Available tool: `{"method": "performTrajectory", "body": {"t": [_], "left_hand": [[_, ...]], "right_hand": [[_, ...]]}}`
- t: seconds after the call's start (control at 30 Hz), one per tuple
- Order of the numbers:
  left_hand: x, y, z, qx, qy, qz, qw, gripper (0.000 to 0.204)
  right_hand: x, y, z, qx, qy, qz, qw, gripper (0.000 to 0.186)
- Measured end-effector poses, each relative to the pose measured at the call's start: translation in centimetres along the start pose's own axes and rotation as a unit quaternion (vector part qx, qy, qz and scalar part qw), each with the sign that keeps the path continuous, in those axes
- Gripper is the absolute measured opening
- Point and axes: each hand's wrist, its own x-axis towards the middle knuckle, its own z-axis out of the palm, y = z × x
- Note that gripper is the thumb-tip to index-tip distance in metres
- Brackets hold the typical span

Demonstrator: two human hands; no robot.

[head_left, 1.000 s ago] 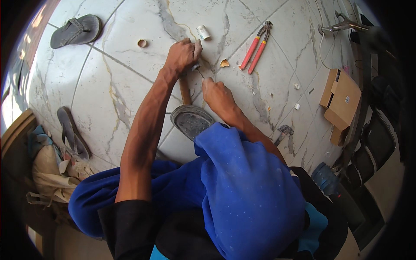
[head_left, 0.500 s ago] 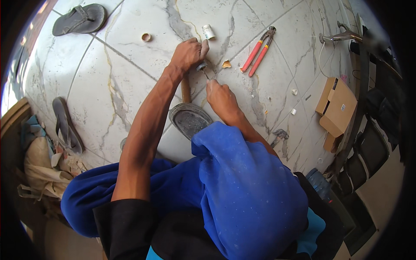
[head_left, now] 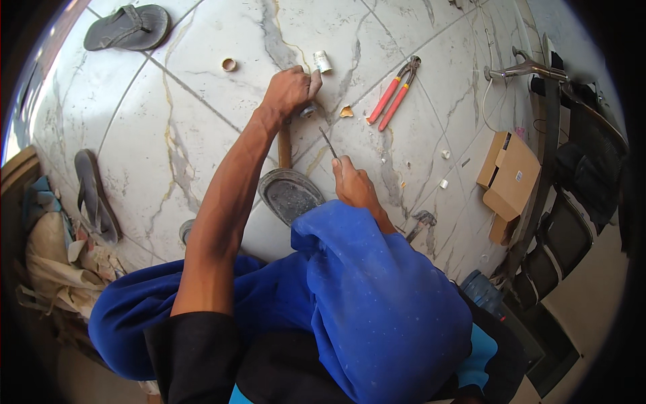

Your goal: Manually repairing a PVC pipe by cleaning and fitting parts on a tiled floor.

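The thin dark tool [head_left: 328,143] sticks out of the right hand [head_left: 355,185], its long axis slanting across the floor from lower right to upper left, with the slender tip pointing forward and a little to the person's left. Its rear end sits inside the right fingers, which are closed narrowly around it, so most of its length lies ahead of the knuckles. The tip ends near a small round metal part [head_left: 309,110], with a visible gap between the two. That part shows at the lower right edge of the left hand [head_left: 291,91], whose fingers are curled inward; their undersides are hidden, so I cannot tell how they grip it. Below the left hand a wooden handle [head_left: 284,147] runs nearly straight toward the person, its near end meeting the dark rounded toe of a sandal [head_left: 291,195]. Just beyond the left hand a white cylinder [head_left: 322,62] lies on the tiled floor [head_left: 222,158], with a small brown-lined ring [head_left: 229,64] off to its left. An orange-brown shard [head_left: 346,112] lies to the right of the metal part, and past it are red-handled pincers [head_left: 393,94], their head pointing away. Farther right stands an open cardboard box [head_left: 515,175].
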Motion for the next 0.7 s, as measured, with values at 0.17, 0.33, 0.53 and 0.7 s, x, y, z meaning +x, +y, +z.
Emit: {"method": "performTrajectory", "body": {"t": [0.17,0.33,0.53,0.7], "left_hand": [[-0.2,1.0,-0.5,-0.014,-0.008,0.009,1.000,0.047],[-0.3,0.3,-0.2,-0.047,-0.010,0.025,0.999,0.045],[-0.4,-0.2,0.5,-0.079,0.032,0.123,0.989,0.036],[-0.6,1.4,-0.6,-0.081,0.024,0.005,0.996,0.039]], "right_hand": [[0.4,0.7,0.2,-0.018,0.121,-0.124,0.985,0.025],[1.2,-1.6,-0.6,-0.030,0.060,-0.067,0.996,0.026],[4.0,-1.0,0.4,0.067,0.049,-0.087,0.993,0.032],[4.1,0.5,2.6,0.078,0.091,-0.205,0.971,0.035]]}}
